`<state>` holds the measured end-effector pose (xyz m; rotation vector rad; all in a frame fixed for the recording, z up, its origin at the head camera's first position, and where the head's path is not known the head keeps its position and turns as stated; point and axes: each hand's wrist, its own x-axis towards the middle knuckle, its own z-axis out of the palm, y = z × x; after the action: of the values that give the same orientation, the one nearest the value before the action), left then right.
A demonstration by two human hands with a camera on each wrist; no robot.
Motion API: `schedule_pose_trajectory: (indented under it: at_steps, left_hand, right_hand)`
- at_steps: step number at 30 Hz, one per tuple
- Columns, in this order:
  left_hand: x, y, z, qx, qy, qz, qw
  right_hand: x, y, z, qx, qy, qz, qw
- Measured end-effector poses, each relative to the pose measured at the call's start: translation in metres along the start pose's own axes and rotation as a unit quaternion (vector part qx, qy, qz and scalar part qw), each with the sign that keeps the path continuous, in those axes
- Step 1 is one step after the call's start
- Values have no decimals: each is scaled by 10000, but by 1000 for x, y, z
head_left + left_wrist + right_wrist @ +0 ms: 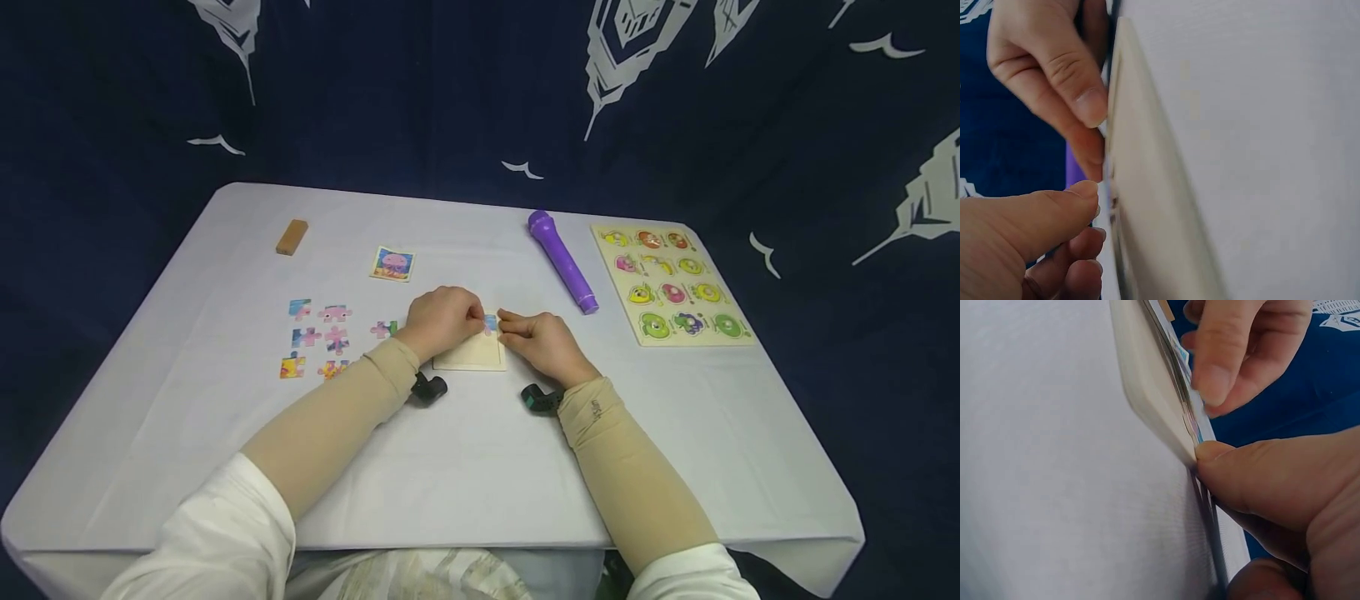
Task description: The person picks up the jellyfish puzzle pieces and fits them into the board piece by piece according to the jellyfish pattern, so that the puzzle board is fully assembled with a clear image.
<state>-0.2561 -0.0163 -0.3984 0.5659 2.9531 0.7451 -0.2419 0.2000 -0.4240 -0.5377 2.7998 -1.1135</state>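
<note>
A shallow pale wooden puzzle tray point(470, 358) lies flat on the table between both hands. A blue-and-pink puzzle piece point(491, 324) sits in its far right corner. My left hand point(442, 319) reaches over the tray, its bent fingertips beside that piece; no piece shows between them. At the tray's right edge my right hand point(551, 343) holds the rim with thumb and index finger; in the right wrist view its thumb point(1254, 475) lies against the tray's edge point(1157, 419). Loose puzzle pieces point(336, 338) lie to the left, and one more piece point(383, 329) lies near the left wrist.
A small picture card point(392, 264) and a wooden block point(292, 237) lie farther back on the left. Beyond the right hand are a purple microphone point(562, 262) and a fruit puzzle board point(672, 285). White cloth covers the table point(465, 467).
</note>
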Motion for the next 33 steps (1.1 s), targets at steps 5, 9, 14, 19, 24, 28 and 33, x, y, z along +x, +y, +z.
schedule_pose_trajectory:
  at_steps: [5,9,14,19,24,28,33]
  left_hand:
    - [-15,-21,-29,-171,384,-300,9987]
    - [-30,-53,-58,-469,751,-699,9936]
    - [-58,-96,-87,-710,1224,-1187,9828]
    - [-83,-126,-94,-674,1513,-1542,9741]
    - [-98,-138,-83,-715,1628,-1758,9682]
    - [-103,-142,-76,-665,1554,-1891,9673]
    - [-106,-146,-76,-532,1478,-1981,9675]
  right_hand:
    - [0,-2,2,-31,-34,104,9999]
    - [-2,-2,0,-76,14,182,9998]
    - [-4,-4,-1,-115,-9,192,9997]
    - [-5,-3,-4,-164,-16,238,9996]
    - [-5,-3,-6,-140,-19,251,9996]
    - [-3,-3,-3,-106,-39,229,9997]
    - [-2,-5,0,-65,-57,176,9998]
